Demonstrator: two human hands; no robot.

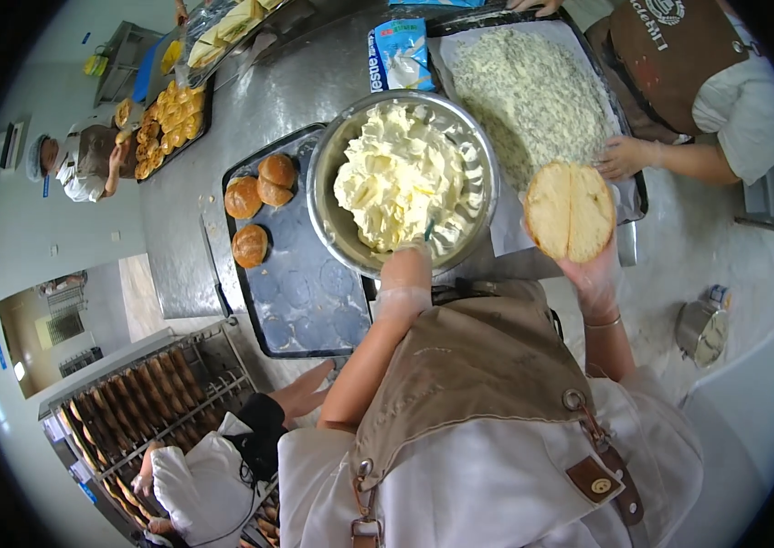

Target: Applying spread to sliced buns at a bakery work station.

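My left hand (405,272), in a clear glove, is closed at the near edge of a large steel mixing bowl (325,219). A bit of a green tool (430,228) shows at its fingers, against the pale yellow cream (396,173) heaped in the bowl; its kind is hidden. My gloved right hand (591,274) holds up a split bun (570,212) from below, right of the bowl. The bun lies opened out, its bare cut faces upward and a seam down the middle.
Several brown buns (250,245) sit on a dark baking tray (305,315) at left. A paper-lined tray of whitish shreds (533,91) lies at right, where a co-worker's hand (626,157) touches its edge. Beyond the bowl is a blue packet (402,55). A bread rack (145,402) stands lower left.
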